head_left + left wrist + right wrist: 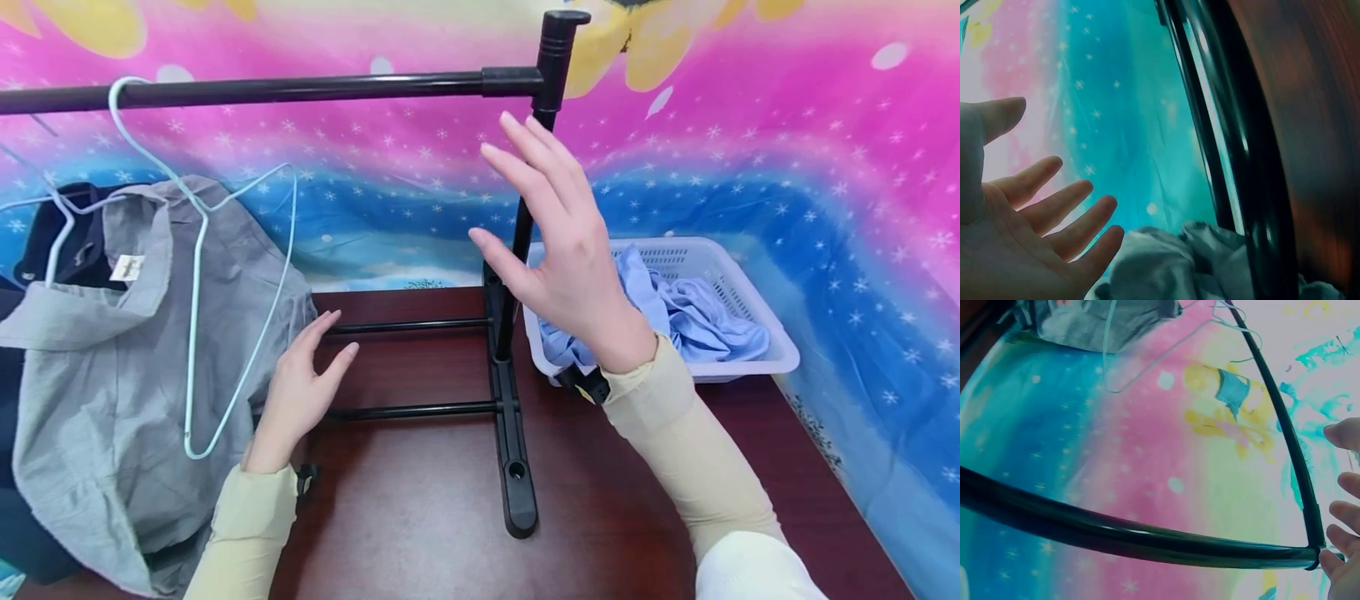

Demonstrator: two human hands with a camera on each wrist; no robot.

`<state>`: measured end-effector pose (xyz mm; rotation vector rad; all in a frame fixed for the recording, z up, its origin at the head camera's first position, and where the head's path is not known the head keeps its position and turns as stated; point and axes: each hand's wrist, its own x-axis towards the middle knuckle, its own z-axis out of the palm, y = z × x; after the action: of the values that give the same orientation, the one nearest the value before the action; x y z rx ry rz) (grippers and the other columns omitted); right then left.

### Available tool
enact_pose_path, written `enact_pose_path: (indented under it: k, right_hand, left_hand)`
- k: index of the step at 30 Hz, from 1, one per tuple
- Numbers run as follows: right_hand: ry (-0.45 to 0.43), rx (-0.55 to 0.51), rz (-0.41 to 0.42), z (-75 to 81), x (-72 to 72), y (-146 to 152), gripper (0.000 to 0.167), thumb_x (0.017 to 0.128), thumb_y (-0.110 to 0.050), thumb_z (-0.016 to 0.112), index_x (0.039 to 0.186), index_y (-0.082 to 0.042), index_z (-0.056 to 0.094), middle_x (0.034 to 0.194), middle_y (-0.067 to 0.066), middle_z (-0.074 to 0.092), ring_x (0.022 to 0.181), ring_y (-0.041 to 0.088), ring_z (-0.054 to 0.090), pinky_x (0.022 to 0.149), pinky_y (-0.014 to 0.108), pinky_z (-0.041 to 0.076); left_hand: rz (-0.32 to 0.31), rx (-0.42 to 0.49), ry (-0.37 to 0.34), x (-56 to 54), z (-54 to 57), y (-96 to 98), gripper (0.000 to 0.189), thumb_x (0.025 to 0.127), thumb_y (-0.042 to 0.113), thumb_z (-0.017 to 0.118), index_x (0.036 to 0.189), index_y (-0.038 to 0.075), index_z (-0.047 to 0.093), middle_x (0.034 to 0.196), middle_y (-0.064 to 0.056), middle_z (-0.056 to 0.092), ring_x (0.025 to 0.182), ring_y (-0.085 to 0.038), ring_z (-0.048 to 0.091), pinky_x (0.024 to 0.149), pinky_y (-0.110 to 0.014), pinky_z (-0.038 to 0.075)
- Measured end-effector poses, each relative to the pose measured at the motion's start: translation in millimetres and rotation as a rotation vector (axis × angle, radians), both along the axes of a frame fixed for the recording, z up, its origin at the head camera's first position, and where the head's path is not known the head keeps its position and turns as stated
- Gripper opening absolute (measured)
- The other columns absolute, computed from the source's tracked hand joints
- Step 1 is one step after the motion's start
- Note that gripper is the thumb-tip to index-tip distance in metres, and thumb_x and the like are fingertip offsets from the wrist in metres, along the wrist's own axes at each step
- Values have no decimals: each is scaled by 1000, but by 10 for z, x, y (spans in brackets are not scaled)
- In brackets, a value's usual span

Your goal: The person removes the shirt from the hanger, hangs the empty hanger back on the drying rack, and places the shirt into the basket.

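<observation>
Starry wall cloth [750,183] | brown table [390,500] | left hand [296,396] spread, near bare pale hanger [193,333] on black rack [322,87], by gray shirt [105,392] | right hand [566,237] spread near post [522,229] | bumped hanger could catch shirt; bumped post could wobble rack

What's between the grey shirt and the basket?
In the head view: tabletop, the left hand, two lower rack bars, black upright and part of the right hand.

The bar [322,87] is made of glossy metal, the shirt [82,417] of matt cloth, the basket [738,368] of smooth plastic, the shiny table [405,500] apparently of wood.
</observation>
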<state>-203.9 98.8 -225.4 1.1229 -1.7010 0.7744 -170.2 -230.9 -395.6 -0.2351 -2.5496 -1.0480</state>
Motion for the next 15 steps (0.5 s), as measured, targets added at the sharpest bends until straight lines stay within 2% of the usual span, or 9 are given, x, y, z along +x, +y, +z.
enact_pose_path:
  k: [4, 8, 13, 15]
  right_hand:
    - [75, -8, -5, 160, -52, -52, 56, 90, -14, 77, 138, 7, 56, 148, 25, 47, 146, 30, 32, 117, 48, 25]
    - [127, 9, -39, 306, -111, -91, 54, 93, -19, 74, 137, 6, 56, 147, 26, 47, 146, 30, 32, 118, 46, 23]
    - [128, 66, -129, 456, -193, -124, 54, 98, -29, 67, 140, 4, 56, 149, 25, 46, 147, 31, 31, 120, 42, 18]
    - [116, 103, -177, 500, -222, -135, 56, 100, -33, 64, 142, 4, 55, 150, 24, 46, 147, 32, 30, 120, 40, 16]
  left_hand:
    - [29, 17, 5, 4, -21, -80, 57, 100, 33, 67, 150, 12, 52, 154, -14, 45, 141, -36, 41, 109, -58, 34]
    - [72, 46, 24, 28, -8, -120, 55, 99, 31, 69, 149, 12, 53, 149, -13, 51, 134, -36, 49, 101, -56, 42]
    - [119, 132, 40, 56, 35, -170, 51, 100, 25, 68, 147, 9, 55, 143, -16, 56, 125, -38, 56, 97, -53, 48]
    - [154, 165, 52, 67, 58, -208, 48, 100, 23, 67, 144, 8, 57, 140, -13, 59, 121, -33, 61, 95, -43, 52]
